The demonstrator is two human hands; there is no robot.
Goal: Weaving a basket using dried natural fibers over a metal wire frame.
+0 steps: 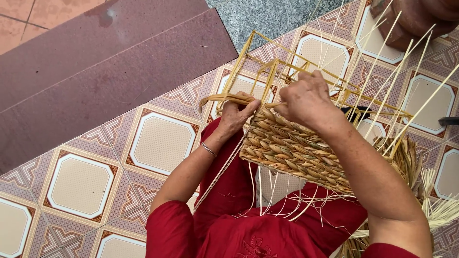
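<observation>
A half-woven basket (pixel 291 153) of braided straw lies tilted on my lap, built on a yellow wire frame (pixel 267 67) whose far part is bare. My left hand (pixel 235 114) is shut on a flat straw strand (pixel 224 98) at the basket's left corner. My right hand (pixel 306 98) pinches the same strand at the top edge of the weave, fingers closed. Thin pale stakes (pixel 397 71) stick up and fan out to the right. A silver bracelet (pixel 209 149) circles my left wrist.
Patterned floor tiles (pixel 162 143) lie below. Dark red stone steps (pixel 105 71) run along the upper left. Loose straw bundles (pixel 430 191) rest at the right. A brown object (pixel 411 19) sits at the top right. My red clothing (pixel 253 224) fills the bottom.
</observation>
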